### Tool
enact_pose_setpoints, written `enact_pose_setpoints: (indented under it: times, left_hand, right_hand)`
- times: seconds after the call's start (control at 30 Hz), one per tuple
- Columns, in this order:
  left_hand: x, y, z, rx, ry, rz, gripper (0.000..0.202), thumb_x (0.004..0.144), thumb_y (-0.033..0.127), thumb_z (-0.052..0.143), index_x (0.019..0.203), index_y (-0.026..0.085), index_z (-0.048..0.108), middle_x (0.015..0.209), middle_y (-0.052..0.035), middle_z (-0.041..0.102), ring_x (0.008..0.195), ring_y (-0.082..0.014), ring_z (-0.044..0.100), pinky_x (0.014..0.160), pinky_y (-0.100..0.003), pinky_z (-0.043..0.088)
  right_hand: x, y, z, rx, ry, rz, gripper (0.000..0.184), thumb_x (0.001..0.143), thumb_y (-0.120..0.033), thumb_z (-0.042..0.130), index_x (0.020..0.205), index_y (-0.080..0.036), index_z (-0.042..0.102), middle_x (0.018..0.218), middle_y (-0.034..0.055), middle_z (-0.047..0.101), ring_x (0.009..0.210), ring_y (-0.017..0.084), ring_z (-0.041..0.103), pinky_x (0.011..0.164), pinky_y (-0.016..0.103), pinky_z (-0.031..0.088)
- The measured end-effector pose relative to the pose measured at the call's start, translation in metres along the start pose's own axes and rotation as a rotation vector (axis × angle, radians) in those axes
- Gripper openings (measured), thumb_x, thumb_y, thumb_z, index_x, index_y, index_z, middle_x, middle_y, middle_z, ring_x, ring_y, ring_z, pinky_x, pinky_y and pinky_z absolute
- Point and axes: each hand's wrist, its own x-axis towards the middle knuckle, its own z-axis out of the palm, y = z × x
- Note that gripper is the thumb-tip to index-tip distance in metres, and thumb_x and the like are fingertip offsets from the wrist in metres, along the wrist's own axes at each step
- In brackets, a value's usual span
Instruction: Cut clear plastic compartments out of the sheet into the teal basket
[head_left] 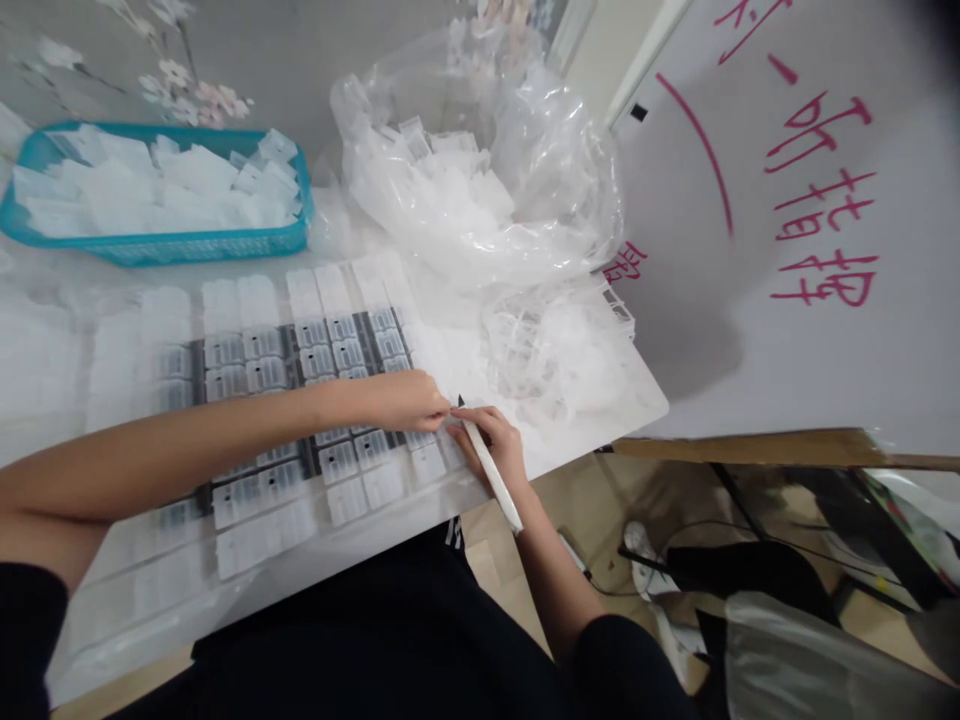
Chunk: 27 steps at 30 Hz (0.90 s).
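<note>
Right in at the near edge, looking at the right hand (507,440), closed pen-fashion around a slim white tool (489,468) with a dark pointed tip (460,401). Slanting, that long axis, from over the right wrist (528,502) up and leftward, away from the body. And tight up there: tip right beside the fingertips of the left hand (416,400), just past the right index finger. Nearly meeting, finger to finger, left hand to the left of the tip, right hand below it. Can't tell about the left grip: curled, yes, but impossible to make out anything pinched inside. Hemmed in on the left by the left forearm (225,435), stretched over rows of translucent plastic pieces (339,460) with dark strips (290,350) between. Roomier to the right: bare white table (630,395) towards the corner, open floor (491,560) below the edge. Farther out, just past the hands, running into a tangle of clear plastic strips (551,345), then a clear plastic bag (570,225) of pale pieces. Over to the left, spotting a blue basket (202,248), heaped with more. Off to the far right, a whiteboard (810,370) with red handwriting (783,69).
</note>
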Motion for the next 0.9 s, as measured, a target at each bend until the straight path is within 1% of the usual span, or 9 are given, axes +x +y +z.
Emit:
enact_pose_setpoints:
  times: [0.1, 0.2, 0.37, 0.43, 0.5, 0.57, 0.7, 0.8, 0.9]
  left_hand:
    - [-0.001, -0.002, 0.002, 0.091, 0.031, -0.008, 0.025, 0.090, 0.025, 0.048, 0.072, 0.017, 0.063, 0.060, -0.0051, 0.062, 0.054, -0.0163, 0.056, 0.056, -0.028, 0.036]
    - [-0.006, -0.009, -0.004, 0.124, 0.108, -0.083, 0.026, 0.092, 0.023, 0.045, 0.077, 0.014, 0.064, 0.062, -0.0061, 0.063, 0.056, -0.0155, 0.056, 0.058, -0.027, 0.037]
    - [-0.028, -0.017, -0.032, -0.148, 0.415, -0.343, 0.020, 0.089, 0.028, 0.048, 0.085, 0.014, 0.062, 0.058, 0.0027, 0.055, 0.053, -0.0095, 0.049, 0.056, -0.021, 0.035]
    - [-0.041, -0.014, -0.039, -0.257, 0.458, -0.421, 0.021, 0.091, 0.030, 0.045, 0.082, 0.015, 0.056, 0.056, 0.0042, 0.050, 0.051, -0.0090, 0.044, 0.053, -0.021, 0.033]
    - [-0.054, -0.008, -0.040, -0.291, 0.435, -0.445, 0.022, 0.093, 0.029, 0.040, 0.078, 0.017, 0.051, 0.056, 0.0039, 0.048, 0.051, -0.0097, 0.044, 0.052, -0.022, 0.032]
    - [-0.065, 0.000, -0.031, -0.266, 0.372, -0.420, 0.023, 0.094, 0.026, 0.038, 0.076, 0.018, 0.048, 0.054, 0.0041, 0.047, 0.049, -0.0097, 0.043, 0.053, -0.023, 0.032]
    - [-0.081, 0.012, -0.001, -0.152, 0.279, -0.309, 0.023, 0.094, 0.024, 0.039, 0.077, 0.018, 0.054, 0.051, 0.0045, 0.049, 0.044, -0.0085, 0.042, 0.052, -0.024, 0.029]
    - [-0.088, 0.011, 0.020, -0.108, 0.307, -0.224, 0.025, 0.095, 0.029, 0.043, 0.084, 0.018, 0.063, 0.054, 0.0029, 0.058, 0.048, -0.0091, 0.051, 0.053, -0.023, 0.032]
    - [-0.090, 0.005, 0.031, -0.105, 0.367, -0.199, 0.028, 0.097, 0.034, 0.045, 0.093, 0.020, 0.069, 0.063, 0.0005, 0.067, 0.054, -0.0102, 0.059, 0.056, -0.022, 0.037]
  right_hand:
    - [-0.001, 0.002, 0.000, -0.008, -0.018, 0.008, 0.020, 0.084, -0.028, 0.068, 0.103, -0.026, 0.074, 0.093, 0.0067, 0.068, 0.081, 0.020, 0.067, 0.072, 0.032, 0.058]
    - [-0.002, 0.004, 0.000, -0.005, -0.029, 0.030, 0.018, 0.084, -0.028, 0.068, 0.100, -0.025, 0.075, 0.093, 0.0074, 0.067, 0.081, 0.020, 0.067, 0.071, 0.031, 0.057]
    - [-0.002, 0.003, -0.004, 0.081, 0.001, 0.086, 0.018, 0.085, -0.031, 0.068, 0.102, -0.025, 0.074, 0.098, 0.0076, 0.070, 0.086, 0.020, 0.069, 0.075, 0.032, 0.057]
    - [-0.002, 0.005, -0.006, 0.158, 0.065, 0.103, 0.022, 0.089, -0.029, 0.064, 0.109, -0.025, 0.072, 0.104, 0.0077, 0.072, 0.094, 0.022, 0.069, 0.083, 0.035, 0.057]
    - [-0.002, 0.007, -0.007, 0.241, 0.119, 0.096, 0.026, 0.091, -0.027, 0.060, 0.117, -0.025, 0.068, 0.108, 0.0078, 0.072, 0.102, 0.023, 0.068, 0.090, 0.039, 0.055]
    - [-0.001, 0.006, -0.008, 0.271, 0.114, 0.060, 0.029, 0.093, -0.026, 0.059, 0.120, -0.027, 0.067, 0.102, 0.0064, 0.074, 0.098, 0.022, 0.069, 0.089, 0.040, 0.056]
    - [0.003, -0.005, -0.007, 0.158, -0.029, -0.088, 0.026, 0.091, -0.026, 0.062, 0.115, -0.031, 0.071, 0.094, 0.0045, 0.069, 0.088, 0.019, 0.066, 0.080, 0.036, 0.057]
    - [0.008, -0.017, -0.003, 0.093, -0.160, -0.241, 0.028, 0.090, -0.024, 0.064, 0.117, -0.031, 0.071, 0.106, 0.0061, 0.069, 0.099, 0.020, 0.064, 0.086, 0.038, 0.055]
    - [0.012, -0.024, 0.002, 0.051, -0.231, -0.355, 0.029, 0.091, -0.020, 0.062, 0.117, -0.030, 0.070, 0.105, 0.0057, 0.074, 0.098, 0.021, 0.064, 0.087, 0.040, 0.055]
